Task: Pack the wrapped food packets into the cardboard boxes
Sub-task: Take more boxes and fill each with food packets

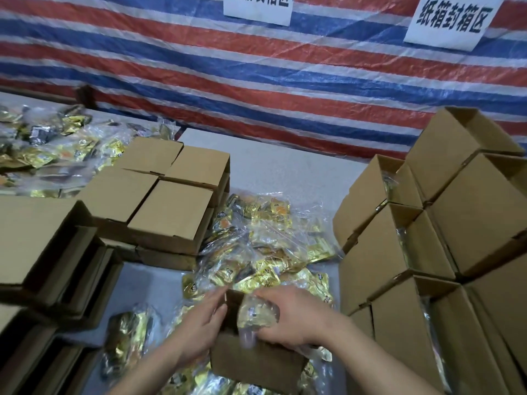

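Two hands work at approx 6 o'clock, low centre of view, over a small open cardboard box [251,357]. Left hand [196,326] lies against the box's left wall w/ fingers fairly straight, index reaching along the rim — no curl round anything. Right hand [296,317] has fingers curled over a clear-wrapped food packet [258,312], holding it at the box mouth, partly inside; the packet is blurred, so details can't be told.

Loose gold and clear packets [265,252] are heaped on the grey table [285,166] just past the box, toward 12 o'clock, spilling round it on both sides; one more gold packet [128,334] lies at 9 o'clock of the box, and others show under it at the bottom edge.

At 3 o'clock — a stack of open-topped boxes [445,252], several w/ packet wrap visible inside. At 10 o'clock sits a block of closed boxes [159,201], w/ more cartons [42,252] stacked at far 9 o'clock. Another big pile of packets [42,155] covers the table at 11 o'clock.

Behind, at 12 o'clock, a red-white-blue striped tarp [256,81] hangs as backdrop, w/ two white paper signs [450,21] bearing dark characters, the left one cut off by the top edge.
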